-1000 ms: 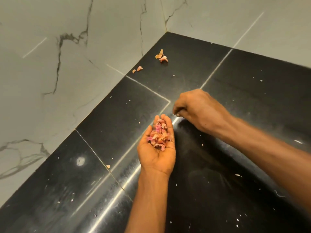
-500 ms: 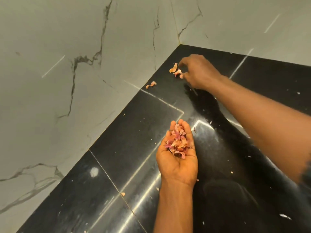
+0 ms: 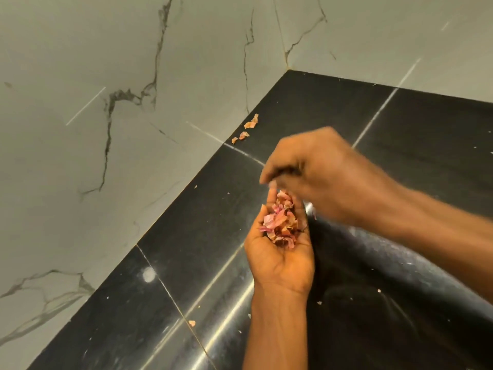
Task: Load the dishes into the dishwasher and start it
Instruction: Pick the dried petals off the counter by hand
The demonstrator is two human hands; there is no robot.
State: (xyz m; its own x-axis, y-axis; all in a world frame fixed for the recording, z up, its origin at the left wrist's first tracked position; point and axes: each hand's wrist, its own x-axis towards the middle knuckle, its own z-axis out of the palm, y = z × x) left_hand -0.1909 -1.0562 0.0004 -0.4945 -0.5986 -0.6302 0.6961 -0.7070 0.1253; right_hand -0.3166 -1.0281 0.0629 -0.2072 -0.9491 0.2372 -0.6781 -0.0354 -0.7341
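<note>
The left hand (image 3: 280,255) lay palm up above the black countertop (image 3: 186,263), its fingers nearly straight and only gently cupped. It carried a pile of pink and brown peels (image 3: 280,222) on the fingers and the upper palm. The right hand (image 3: 317,172) came in from the right side and hung just over the far end of this pile, knuckles up and fingers bunched downward. It was blurred, so I cannot tell if it pinched a peel or held nothing; perhaps one pale scrap was at its fingertips.

The countertop met a grey marble wall (image 3: 106,156) along a long slanted edge on the left, and a second marble wall (image 3: 400,36) along the far edge. The two edges joined in a corner (image 3: 288,69) beyond both hands. Two loose peels (image 3: 250,124) lay on the counter just beside the left wall, and two smaller pieces (image 3: 241,136) lay near them, also close to that edge. They were apart from the right hand, between it and the corner. One small scrap (image 3: 191,323) sat on a seam of the counter, to the left of the left forearm. White crumbs (image 3: 319,303) were scattered on the dark surface to the right of the left wrist. Open counter lay between the hands and both walls.
</note>
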